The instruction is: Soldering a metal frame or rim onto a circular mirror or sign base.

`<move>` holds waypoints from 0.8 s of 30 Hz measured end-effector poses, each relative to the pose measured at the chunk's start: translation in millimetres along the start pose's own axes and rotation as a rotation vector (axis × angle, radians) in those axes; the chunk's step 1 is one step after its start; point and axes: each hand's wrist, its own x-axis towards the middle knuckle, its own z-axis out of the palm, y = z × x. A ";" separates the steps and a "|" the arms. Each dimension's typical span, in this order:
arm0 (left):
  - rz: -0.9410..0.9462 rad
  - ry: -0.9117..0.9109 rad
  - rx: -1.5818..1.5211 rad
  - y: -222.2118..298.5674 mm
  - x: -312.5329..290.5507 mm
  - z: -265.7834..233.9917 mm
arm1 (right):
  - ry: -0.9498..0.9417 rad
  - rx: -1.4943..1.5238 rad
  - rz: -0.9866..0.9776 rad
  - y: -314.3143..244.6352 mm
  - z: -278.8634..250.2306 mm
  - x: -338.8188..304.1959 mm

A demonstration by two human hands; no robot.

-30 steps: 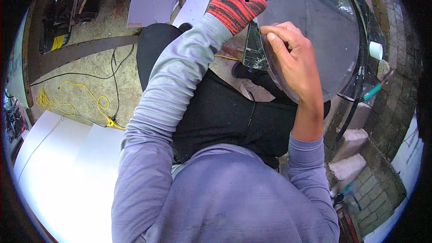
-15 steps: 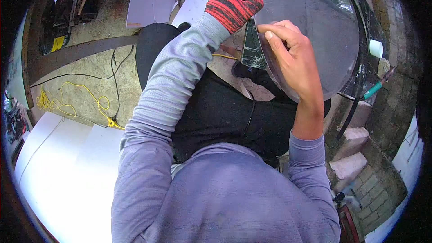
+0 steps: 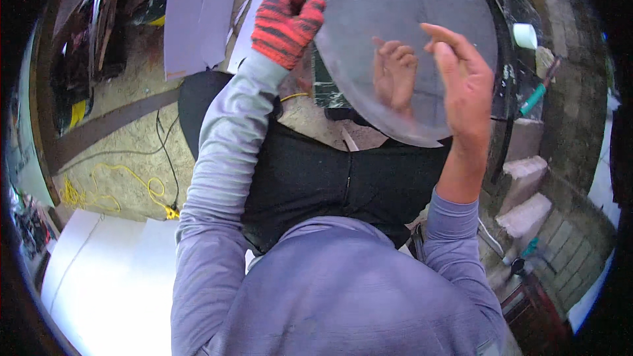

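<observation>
A large rounded glass pane (image 3: 369, 10), clear at its rim, leans over my knees at the top. My left hand (image 3: 285, 23), in a red-and-black striped knit glove, grips its left edge; the tips of some fingers are hidden at the picture's top. Over the right part of the pane is my bare right hand (image 3: 465, 82), index finger stretched out, thumb a little apart, with nothing visible between them. The glass mirrors this hand. Whether the right hand touches the surface I cannot tell. Part of a dark panel (image 3: 328, 86) shows beneath the pane's left edge.
Pale sheets (image 3: 198, 20) stand at the upper left, and a white board (image 3: 109, 257) lies at lower left. A yellow cord (image 3: 151, 188) runs over the floor. To the right are a white roll (image 3: 525, 36), a teal-handled tool (image 3: 533, 99) and rough blocks (image 3: 524, 216).
The pane and my gloved left hand have shifted left in the picture. My right hand has moved from the pane's left portion toward its right side, and its fingers have loosened. The whole view has shifted.
</observation>
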 end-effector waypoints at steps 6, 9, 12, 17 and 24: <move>-0.011 -0.019 -0.126 -0.5 1.4 0.5 | 0.424 -0.095 0.084 36.7 -111.3 -17.8; -0.021 -0.023 -0.159 2.4 1.4 1.0 | 0.473 -0.049 0.128 58.1 -137.7 -29.8; 0.026 -0.015 -0.055 2.4 1.3 0.1 | 0.441 -0.060 0.184 69.7 -136.6 -44.0; 0.014 -0.035 -0.026 -3.0 -2.2 -3.2 | 0.315 -0.082 0.200 67.9 -108.3 -47.2; -0.009 -0.027 -0.100 -0.3 0.5 -1.6 | 0.190 -0.128 0.186 47.1 -74.3 -48.5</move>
